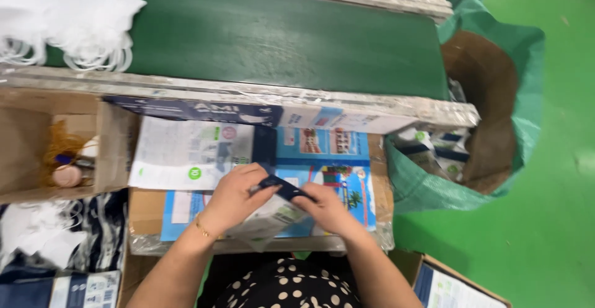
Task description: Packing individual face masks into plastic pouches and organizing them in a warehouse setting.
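My left hand (234, 198) and my right hand (323, 207) meet over a small flat packet (280, 212) with a dark blue top edge and a pale, clear lower part. Both hands grip it, the left at its upper left corner, the right at its right end. The packet lies just above a blue printed sheet (334, 159) on the work board. A thin gold bracelet sits on my left wrist. To the left of the hands rests a white printed leaflet (186, 153).
A green conveyor belt (266, 35) runs across the top, with a pile of white face masks (74, 26) at its left. An open cardboard box (37, 147) with small items stands at left. A green sack (496, 97) holding packets sits at right on green floor.
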